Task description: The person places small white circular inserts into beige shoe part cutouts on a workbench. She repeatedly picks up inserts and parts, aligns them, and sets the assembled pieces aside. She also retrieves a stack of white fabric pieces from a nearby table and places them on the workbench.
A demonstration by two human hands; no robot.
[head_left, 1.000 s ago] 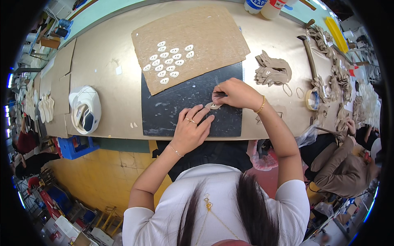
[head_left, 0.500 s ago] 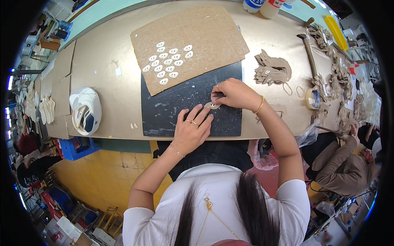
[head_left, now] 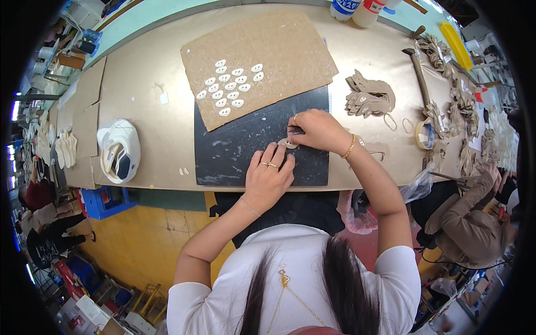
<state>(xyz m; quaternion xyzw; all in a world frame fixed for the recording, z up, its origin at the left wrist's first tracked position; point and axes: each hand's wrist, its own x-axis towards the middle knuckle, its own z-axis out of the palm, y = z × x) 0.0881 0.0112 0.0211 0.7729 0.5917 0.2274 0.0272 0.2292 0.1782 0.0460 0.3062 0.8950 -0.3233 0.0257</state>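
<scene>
A small beige piece with a white two-holed patch lies on the black mat. My left hand rests flat on the mat, fingers extended, its fingertips touching the near edge of that piece. Above the piece, my right hand is closed in a pinch, with something dark partly showing between thumb and fingers; I cannot make out what it is. Beyond the hands, a brown board overlaps the mat's far side and carries several small white two-holed patches.
Right of the mat lie a stack of beige cut pieces, rubber bands, a tape roll and a hammer. A white shoe stands left. Bottles are at the back. A co-worker sits at right.
My left hand has shifted slightly right and its fingers are closer together. My right hand stays pinched over the piece. The whole view has moved a little.
</scene>
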